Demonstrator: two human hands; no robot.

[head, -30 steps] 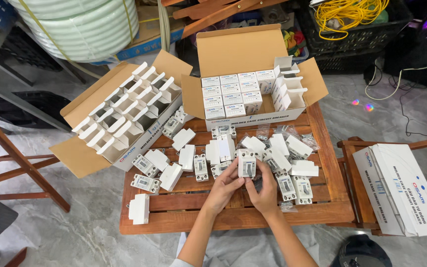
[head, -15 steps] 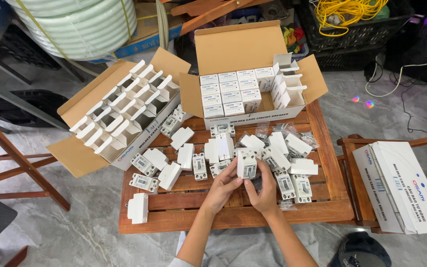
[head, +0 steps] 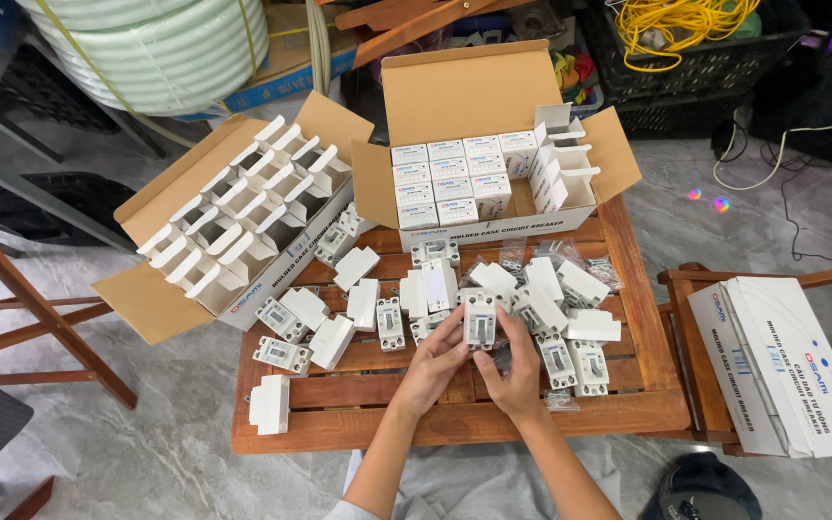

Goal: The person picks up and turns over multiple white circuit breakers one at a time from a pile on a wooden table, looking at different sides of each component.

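Both my hands hold one small white circuit breaker (head: pixel 481 321) upright above a low slatted wooden table (head: pixel 368 424). My left hand (head: pixel 432 361) grips its left side and my right hand (head: pixel 509 369) its right side and bottom. Around it lie several loose white breakers (head: pixel 389 324) and small white boxes (head: pixel 357 265). Just behind, an open cardboard carton (head: pixel 464 96) holds rows of small closed white boxes (head: pixel 447 183).
A second open carton (head: pixel 161 299) with empty white boxes (head: pixel 243 217) hangs off the table's left. Two long white cartons (head: pixel 787 361) rest on a wooden chair at right. A wooden stool (head: pixel 12 308) stands at left. A hose coil, yellow cable and crates sit behind.
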